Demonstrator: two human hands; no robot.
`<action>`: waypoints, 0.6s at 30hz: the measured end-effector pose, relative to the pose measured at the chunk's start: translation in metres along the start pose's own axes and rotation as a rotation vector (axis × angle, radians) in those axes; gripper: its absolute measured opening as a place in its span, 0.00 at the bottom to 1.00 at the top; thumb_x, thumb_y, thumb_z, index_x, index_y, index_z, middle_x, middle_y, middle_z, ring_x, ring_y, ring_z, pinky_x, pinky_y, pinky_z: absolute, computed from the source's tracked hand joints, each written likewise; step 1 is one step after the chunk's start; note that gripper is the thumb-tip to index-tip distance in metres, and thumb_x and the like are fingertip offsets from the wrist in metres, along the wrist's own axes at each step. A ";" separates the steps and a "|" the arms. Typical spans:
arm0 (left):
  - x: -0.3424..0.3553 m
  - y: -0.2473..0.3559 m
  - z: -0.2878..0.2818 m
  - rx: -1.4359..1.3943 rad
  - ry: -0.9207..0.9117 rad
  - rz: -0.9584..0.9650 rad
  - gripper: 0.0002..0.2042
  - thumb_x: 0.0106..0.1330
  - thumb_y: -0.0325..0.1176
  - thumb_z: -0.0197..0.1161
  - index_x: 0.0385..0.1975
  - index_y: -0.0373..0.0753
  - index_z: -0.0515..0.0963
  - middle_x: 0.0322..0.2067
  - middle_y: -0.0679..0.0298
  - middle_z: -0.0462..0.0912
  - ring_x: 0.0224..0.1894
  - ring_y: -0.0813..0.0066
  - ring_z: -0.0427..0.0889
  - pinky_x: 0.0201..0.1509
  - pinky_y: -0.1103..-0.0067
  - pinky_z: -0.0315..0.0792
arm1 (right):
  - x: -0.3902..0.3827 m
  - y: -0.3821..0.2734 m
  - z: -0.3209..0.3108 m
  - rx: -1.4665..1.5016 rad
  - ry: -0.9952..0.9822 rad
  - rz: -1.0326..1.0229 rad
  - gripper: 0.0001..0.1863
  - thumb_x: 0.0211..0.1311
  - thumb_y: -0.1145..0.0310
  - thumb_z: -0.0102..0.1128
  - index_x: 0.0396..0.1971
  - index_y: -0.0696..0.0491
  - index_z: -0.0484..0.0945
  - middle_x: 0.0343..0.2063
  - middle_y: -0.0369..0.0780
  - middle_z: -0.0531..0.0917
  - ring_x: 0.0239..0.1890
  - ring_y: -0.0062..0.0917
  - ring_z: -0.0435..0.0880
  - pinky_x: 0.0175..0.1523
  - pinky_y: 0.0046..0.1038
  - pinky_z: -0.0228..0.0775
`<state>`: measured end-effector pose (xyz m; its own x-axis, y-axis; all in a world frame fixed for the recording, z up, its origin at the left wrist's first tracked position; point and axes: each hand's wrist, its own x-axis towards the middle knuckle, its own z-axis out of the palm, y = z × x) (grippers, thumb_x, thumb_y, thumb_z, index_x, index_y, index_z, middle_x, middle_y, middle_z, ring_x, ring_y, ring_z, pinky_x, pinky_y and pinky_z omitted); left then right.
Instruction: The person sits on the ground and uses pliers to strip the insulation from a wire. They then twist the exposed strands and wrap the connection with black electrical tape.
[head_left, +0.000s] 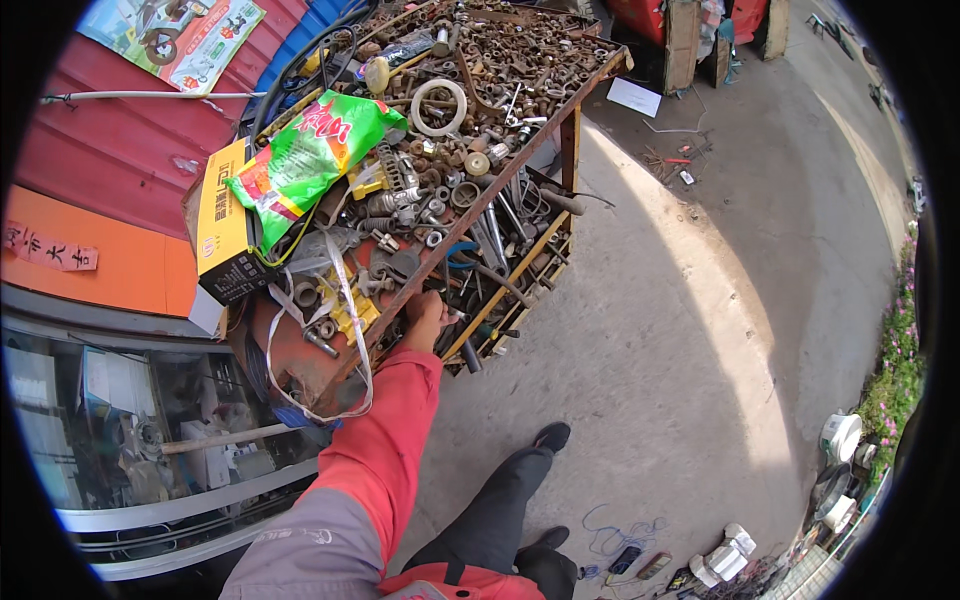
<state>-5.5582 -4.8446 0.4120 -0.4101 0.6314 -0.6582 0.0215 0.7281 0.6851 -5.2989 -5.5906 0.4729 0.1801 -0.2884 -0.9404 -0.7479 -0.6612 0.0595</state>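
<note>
My left hand (428, 314) reaches in at the front edge of a rusty metal table (540, 135), just above a lower rack of tools (500, 325). Its fingers are curled closed. A short metallic end shows beside them, but I cannot make out what they hold. Close by lie pliers with blue handles (462, 256) and a dark tube-like piece (471, 357) that sticks out of the rack. Long steel wrenches (492, 232) lean farther along it. A loop of white strap (366, 365) hangs over the table edge beside my forearm. My right hand is out of view.
Rusty nuts and bolts (540, 60) heap the tabletop, with a pale ring (438, 107) among them. A green packet (320, 150) leans on a yellow and black box (228, 220). Left stands a glass-fronted cabinet (140, 430). Cables (620, 535) lie on the concrete floor (620, 330).
</note>
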 end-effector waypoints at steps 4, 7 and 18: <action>0.012 0.000 0.000 0.172 0.075 0.038 0.22 0.65 0.21 0.45 0.61 0.41 0.65 0.21 0.57 0.73 0.12 0.69 0.68 0.21 0.61 0.80 | 0.015 0.013 -0.010 0.021 -0.065 0.085 0.11 0.65 0.67 0.54 0.27 0.58 0.78 0.16 0.36 0.71 0.16 0.24 0.69 0.21 0.30 0.64; 0.005 -0.002 -0.001 0.129 0.086 0.075 0.20 0.65 0.21 0.45 0.58 0.38 0.66 0.20 0.57 0.73 0.11 0.69 0.69 0.18 0.65 0.76 | 0.011 0.030 -0.006 0.008 -0.066 -0.022 0.12 0.66 0.66 0.53 0.28 0.59 0.79 0.17 0.36 0.73 0.17 0.24 0.70 0.22 0.29 0.66; -0.051 -0.019 -0.013 0.781 0.218 0.438 0.17 0.59 0.33 0.66 0.47 0.34 0.80 0.42 0.48 0.86 0.28 0.53 0.86 0.29 0.64 0.79 | 0.061 0.148 -0.039 -0.036 -0.206 -0.028 0.14 0.69 0.61 0.52 0.34 0.56 0.80 0.21 0.38 0.78 0.20 0.27 0.74 0.25 0.28 0.71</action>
<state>-5.5498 -4.8938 0.4365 -0.3807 0.8867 -0.2624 0.7924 0.4591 0.4016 -5.3735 -5.7329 0.4373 0.0628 -0.1245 -0.9902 -0.7203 -0.6924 0.0414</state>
